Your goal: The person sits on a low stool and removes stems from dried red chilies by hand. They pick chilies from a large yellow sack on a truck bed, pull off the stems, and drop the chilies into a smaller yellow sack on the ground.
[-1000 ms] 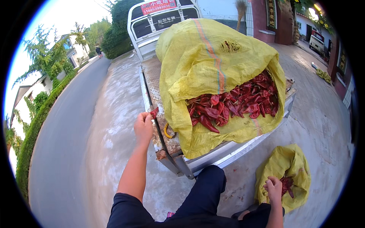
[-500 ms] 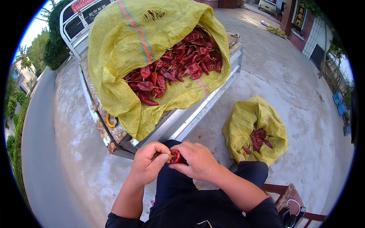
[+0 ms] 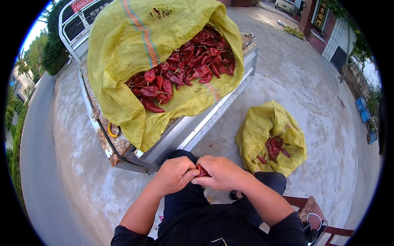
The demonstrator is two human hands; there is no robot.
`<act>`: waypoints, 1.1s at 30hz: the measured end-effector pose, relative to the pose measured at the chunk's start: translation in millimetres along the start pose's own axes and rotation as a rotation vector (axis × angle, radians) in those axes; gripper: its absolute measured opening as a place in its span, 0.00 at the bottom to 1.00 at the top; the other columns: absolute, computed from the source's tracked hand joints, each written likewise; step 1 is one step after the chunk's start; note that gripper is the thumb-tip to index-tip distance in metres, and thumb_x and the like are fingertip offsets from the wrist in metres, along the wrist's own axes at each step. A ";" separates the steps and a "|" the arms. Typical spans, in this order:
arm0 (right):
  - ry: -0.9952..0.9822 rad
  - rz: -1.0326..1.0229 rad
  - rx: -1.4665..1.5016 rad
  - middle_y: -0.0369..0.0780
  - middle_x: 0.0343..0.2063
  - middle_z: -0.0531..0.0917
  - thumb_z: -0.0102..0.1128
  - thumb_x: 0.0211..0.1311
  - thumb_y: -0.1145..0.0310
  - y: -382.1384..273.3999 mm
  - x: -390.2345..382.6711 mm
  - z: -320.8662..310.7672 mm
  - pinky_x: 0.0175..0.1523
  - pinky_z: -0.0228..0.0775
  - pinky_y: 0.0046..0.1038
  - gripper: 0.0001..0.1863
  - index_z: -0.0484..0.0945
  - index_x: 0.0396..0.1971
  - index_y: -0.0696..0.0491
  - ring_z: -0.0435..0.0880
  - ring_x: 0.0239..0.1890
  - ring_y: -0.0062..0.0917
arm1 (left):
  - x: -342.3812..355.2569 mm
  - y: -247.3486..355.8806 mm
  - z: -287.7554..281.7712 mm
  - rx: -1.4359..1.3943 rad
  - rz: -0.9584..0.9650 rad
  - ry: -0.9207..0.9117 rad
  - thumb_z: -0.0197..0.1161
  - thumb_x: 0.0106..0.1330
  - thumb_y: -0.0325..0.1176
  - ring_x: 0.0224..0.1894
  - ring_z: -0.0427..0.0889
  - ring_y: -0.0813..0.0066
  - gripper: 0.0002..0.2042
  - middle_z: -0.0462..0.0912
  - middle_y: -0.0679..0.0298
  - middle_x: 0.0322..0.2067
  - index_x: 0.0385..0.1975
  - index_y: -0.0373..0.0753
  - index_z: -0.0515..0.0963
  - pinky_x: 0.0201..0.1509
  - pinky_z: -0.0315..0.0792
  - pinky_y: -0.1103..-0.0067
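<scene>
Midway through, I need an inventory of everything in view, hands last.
Truck: one, white, upper left
Large sack: one, yellow, on the truck
Peppers: many, red, in its mouth
Small sack: one, yellow, right of centre
Loose peppers: several, dark red, inside it
Ring: one, yellow, truck's left rear corner
Wooden furniture: one, brown, lower right
Containers: three, blue, far right
Parked vehicle: one, white, upper right
Road: one, grey, left
Hedge: one, green, left edge
Held pepper: one, red, lower centre
Left hand: one, bare, on it
Right hand: one, bare, around it
</scene>
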State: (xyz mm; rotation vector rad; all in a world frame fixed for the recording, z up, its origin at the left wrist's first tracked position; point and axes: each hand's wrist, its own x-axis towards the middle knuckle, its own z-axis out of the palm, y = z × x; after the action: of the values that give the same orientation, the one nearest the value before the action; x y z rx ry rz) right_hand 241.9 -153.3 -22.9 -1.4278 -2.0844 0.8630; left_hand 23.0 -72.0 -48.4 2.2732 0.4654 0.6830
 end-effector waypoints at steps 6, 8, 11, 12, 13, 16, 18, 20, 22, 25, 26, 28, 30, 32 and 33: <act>0.018 -0.046 0.316 0.44 0.27 0.82 0.67 0.72 0.55 15.4 -8.4 8.9 0.34 0.75 0.37 0.18 0.76 0.34 0.55 0.84 0.27 0.37 | -6.9 6.8 26.6 -0.590 -0.303 0.071 0.56 0.80 0.33 0.19 0.75 0.77 0.10 0.79 0.62 0.25 0.34 0.37 0.74 0.24 0.69 0.79; 0.121 -0.034 0.474 0.42 0.25 0.81 0.67 0.73 0.55 17.0 -15.4 20.1 0.32 0.74 0.33 0.18 0.76 0.34 0.56 0.83 0.25 0.32 | -10.4 6.5 46.4 -0.930 -0.382 0.210 0.53 0.82 0.34 0.17 0.71 0.78 0.10 0.78 0.64 0.25 0.35 0.39 0.72 0.21 0.66 0.82; 0.244 0.046 0.663 0.37 0.25 0.80 0.66 0.74 0.54 14.8 -22.6 31.2 0.33 0.71 0.30 0.18 0.78 0.37 0.56 0.80 0.26 0.27 | -3.9 8.3 60.3 -1.305 -0.441 0.331 0.54 0.82 0.34 0.18 0.71 0.78 0.10 0.78 0.64 0.25 0.35 0.39 0.72 0.21 0.67 0.81; 0.272 0.051 0.738 0.35 0.24 0.79 0.65 0.76 0.57 13.2 -24.5 31.8 0.31 0.71 0.27 0.16 0.78 0.36 0.55 0.80 0.25 0.21 | 0.0 10.0 64.0 -1.374 -0.448 0.380 0.55 0.82 0.34 0.19 0.72 0.78 0.10 0.79 0.64 0.26 0.35 0.39 0.72 0.22 0.67 0.81; 0.284 0.051 0.792 0.33 0.24 0.79 0.64 0.77 0.58 14.4 -26.6 32.1 0.31 0.71 0.25 0.15 0.78 0.36 0.55 0.80 0.25 0.18 | 5.0 11.8 66.0 -1.439 -0.454 0.430 0.55 0.82 0.34 0.19 0.73 0.78 0.10 0.79 0.63 0.26 0.35 0.39 0.72 0.22 0.68 0.80; 0.287 0.051 0.908 0.32 0.24 0.79 0.63 0.78 0.60 27.1 -34.9 28.2 0.32 0.71 0.21 0.13 0.78 0.37 0.55 0.78 0.24 0.15 | 9.8 -2.8 64.6 -1.226 -0.567 0.371 0.58 0.82 0.37 0.22 0.77 0.78 0.09 0.82 0.62 0.28 0.41 0.39 0.75 0.25 0.72 0.81; 0.305 0.087 0.979 0.32 0.25 0.79 0.63 0.78 0.62 31.9 -41.7 23.2 0.33 0.71 0.21 0.12 0.78 0.37 0.55 0.76 0.25 0.14 | 13.0 -13.0 64.1 -0.721 -0.613 0.167 0.63 0.78 0.40 0.30 0.87 0.65 0.13 0.88 0.56 0.36 0.51 0.37 0.78 0.34 0.80 0.74; 0.333 0.130 1.028 0.33 0.26 0.81 0.63 0.78 0.64 42.0 -47.8 21.5 0.34 0.72 0.21 0.10 0.78 0.38 0.55 0.78 0.26 0.15 | 21.2 -10.9 58.6 -0.007 -0.242 0.134 0.66 0.74 0.37 0.36 0.87 0.60 0.15 0.88 0.54 0.40 0.54 0.36 0.79 0.43 0.81 0.70; 0.359 0.174 1.046 0.34 0.27 0.82 0.62 0.77 0.66 49.1 -53.3 19.8 0.36 0.75 0.22 0.08 0.78 0.39 0.56 0.80 0.27 0.16 | 32.2 1.5 38.7 0.204 -0.129 0.057 0.70 0.68 0.33 0.50 0.86 0.51 0.19 0.86 0.52 0.46 0.56 0.35 0.80 0.57 0.79 0.64; 0.364 0.253 1.024 0.35 0.31 0.84 0.61 0.76 0.71 49.1 -53.5 15.8 0.39 0.79 0.24 0.05 0.80 0.43 0.57 0.85 0.31 0.19 | 55.1 3.6 -9.2 0.246 -0.170 0.188 0.68 0.68 0.31 0.53 0.85 0.48 0.16 0.86 0.51 0.47 0.54 0.37 0.82 0.59 0.78 0.62; 0.381 0.261 1.041 0.35 0.31 0.84 0.61 0.76 0.71 47.8 -52.5 17.5 0.40 0.79 0.24 0.05 0.80 0.44 0.57 0.86 0.32 0.19 | 64.9 -8.1 -27.7 0.369 -0.150 0.237 0.67 0.67 0.29 0.54 0.84 0.48 0.16 0.85 0.51 0.49 0.55 0.38 0.82 0.59 0.78 0.62; 0.394 0.279 1.069 0.35 0.32 0.84 0.62 0.75 0.72 47.2 -51.1 19.3 0.41 0.79 0.24 0.06 0.80 0.45 0.57 0.86 0.33 0.19 | 87.0 -37.4 -63.4 0.579 -0.091 0.354 0.66 0.65 0.26 0.56 0.83 0.49 0.18 0.83 0.52 0.53 0.56 0.39 0.81 0.60 0.78 0.62; 0.376 0.279 1.091 0.35 0.32 0.85 0.62 0.74 0.72 50.3 -45.7 22.3 0.41 0.80 0.24 0.07 0.80 0.47 0.57 0.87 0.34 0.19 | 106.3 -52.8 -93.7 0.805 -0.098 0.483 0.65 0.64 0.27 0.55 0.83 0.51 0.20 0.81 0.54 0.57 0.57 0.41 0.80 0.58 0.79 0.62; 0.361 0.268 1.102 0.35 0.33 0.85 0.63 0.74 0.72 53.4 -41.1 26.2 0.41 0.80 0.24 0.08 0.80 0.47 0.57 0.87 0.34 0.19 | 111.5 -66.1 -114.4 1.000 -0.243 0.494 0.66 0.64 0.29 0.53 0.84 0.54 0.20 0.81 0.59 0.57 0.57 0.45 0.79 0.56 0.81 0.61; 0.349 0.257 1.106 0.35 0.33 0.85 0.63 0.74 0.72 53.6 -38.6 28.1 0.42 0.80 0.23 0.08 0.80 0.47 0.57 0.87 0.35 0.19 | 105.1 -69.6 -124.4 0.978 -0.297 0.439 0.66 0.64 0.30 0.53 0.84 0.54 0.19 0.82 0.59 0.57 0.56 0.45 0.79 0.56 0.81 0.61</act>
State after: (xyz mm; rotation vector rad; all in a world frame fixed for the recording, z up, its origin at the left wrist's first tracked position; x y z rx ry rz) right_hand 270.6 -181.9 -82.1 -1.0717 -0.8609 1.4163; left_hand 24.0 94.1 13.1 2.8044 1.5981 0.9263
